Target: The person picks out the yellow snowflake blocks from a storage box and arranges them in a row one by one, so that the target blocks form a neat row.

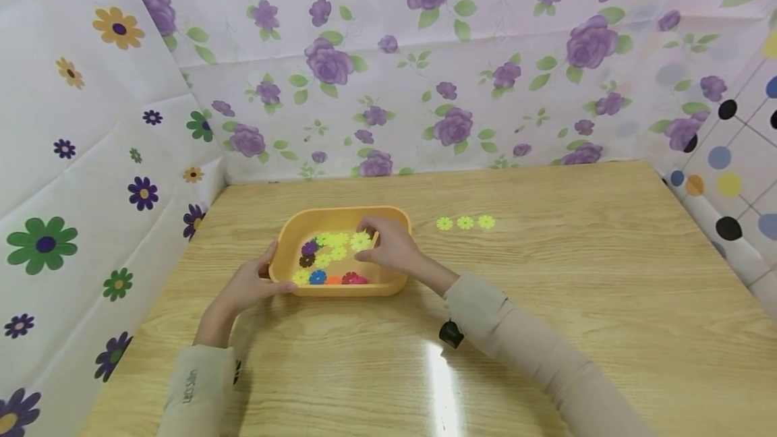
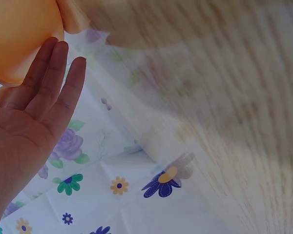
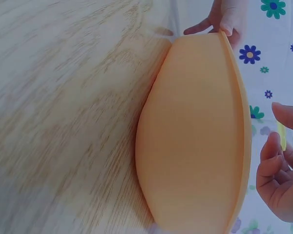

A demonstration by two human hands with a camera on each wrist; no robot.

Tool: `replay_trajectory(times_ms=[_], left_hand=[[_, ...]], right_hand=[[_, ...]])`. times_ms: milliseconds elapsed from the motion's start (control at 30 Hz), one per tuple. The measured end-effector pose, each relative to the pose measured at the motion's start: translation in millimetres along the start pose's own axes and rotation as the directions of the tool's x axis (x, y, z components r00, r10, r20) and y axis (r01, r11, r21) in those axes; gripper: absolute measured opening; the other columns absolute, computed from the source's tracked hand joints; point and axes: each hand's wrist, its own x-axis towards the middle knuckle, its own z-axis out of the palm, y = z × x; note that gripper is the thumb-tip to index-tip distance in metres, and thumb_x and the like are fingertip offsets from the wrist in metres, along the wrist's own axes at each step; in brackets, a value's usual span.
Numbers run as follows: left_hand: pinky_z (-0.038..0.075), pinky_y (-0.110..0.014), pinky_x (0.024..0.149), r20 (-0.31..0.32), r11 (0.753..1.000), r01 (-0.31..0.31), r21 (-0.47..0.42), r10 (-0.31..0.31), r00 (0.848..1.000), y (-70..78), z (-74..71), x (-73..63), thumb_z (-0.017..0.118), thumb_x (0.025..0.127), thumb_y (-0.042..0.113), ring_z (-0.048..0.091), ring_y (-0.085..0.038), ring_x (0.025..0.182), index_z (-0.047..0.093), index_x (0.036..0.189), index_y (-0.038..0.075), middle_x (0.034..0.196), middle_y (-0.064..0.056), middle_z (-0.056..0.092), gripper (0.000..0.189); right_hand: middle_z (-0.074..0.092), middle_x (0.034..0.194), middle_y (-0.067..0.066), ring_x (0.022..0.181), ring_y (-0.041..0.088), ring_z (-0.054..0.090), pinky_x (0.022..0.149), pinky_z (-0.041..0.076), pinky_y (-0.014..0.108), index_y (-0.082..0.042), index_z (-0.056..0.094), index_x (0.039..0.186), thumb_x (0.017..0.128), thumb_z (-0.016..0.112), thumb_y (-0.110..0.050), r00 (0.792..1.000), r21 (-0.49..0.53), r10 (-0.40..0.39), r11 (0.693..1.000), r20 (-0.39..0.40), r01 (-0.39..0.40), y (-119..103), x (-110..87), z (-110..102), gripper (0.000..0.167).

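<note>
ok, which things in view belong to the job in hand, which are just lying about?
In the job, it seems:
- orange tub, held by left hand
- yellow piece, pinched by right hand
- three yellow flower pieces, rowed on the table

Probably just around:
- other-coloured pieces in the tub
- flowered sheets behind

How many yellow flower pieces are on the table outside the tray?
3, in a row right of the orange tray: the nearest piece, the middle piece and the farthest piece. The right sleeve covers some table, so others may be hidden.
</note>
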Motion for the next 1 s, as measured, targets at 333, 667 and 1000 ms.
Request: replay_trajectory(times_ms=[333, 667, 1000], left_hand=[[0.038, -0.047, 0.093, -0.008, 1.000, -0.012, 0.015, 0.012, 1.000, -1.0, 0.4, 1.3, 0.073, 0.075, 0.037, 0.049, -0.034, 0.111, 0.010, 0.144, -0.001, 0.140, -0.028, 0.031, 0.101], [0.038, -0.047, 0.093, -0.013, 1.000, 0.001, 0.010, 0.000, 1.000, -0.3, -0.3, 0.1, 0.074, 0.075, 0.036, 0.050, -0.033, 0.108, 0.010, 0.144, -0.001, 0.139, -0.027, 0.032, 0.101], [0.038, -0.047, 0.093, -0.008, 1.000, -0.001, 0.009, 0.001, 1.000, 0.0, -0.2, -0.6, 0.073, 0.076, 0.036, 0.050, -0.033, 0.109, 0.009, 0.144, -0.001, 0.140, -0.027, 0.030, 0.100]], right_hand=[[0.054, 0.084, 0.005, 0.058, 0.013, 0.049, 0.056, 0.043, 0.024, -0.005, 0.059, 0.103, 0.073, 0.077, -0.012, 0.996, 0.001, 0.046, 0.999, -0.080, -0.046, 10, -11.0, -15, 0.036], [0.053, 0.084, 0.007, 0.060, 0.015, 0.052, 0.056, 0.045, 0.024, -0.003, 0.060, 0.104, 0.072, 0.077, -0.012, 0.992, 0.004, 0.048, 0.999, -0.117, -0.048, 24, -17.5, -30, 0.037], [0.054, 0.086, 0.008, 0.063, 0.013, 0.054, 0.056, 0.045, 0.025, -0.001, 0.059, 0.108, 0.073, 0.077, -0.012, 0.979, -0.006, 0.080, 0.997, -0.187, -0.083, 44, -25.8, -43, 0.041]])
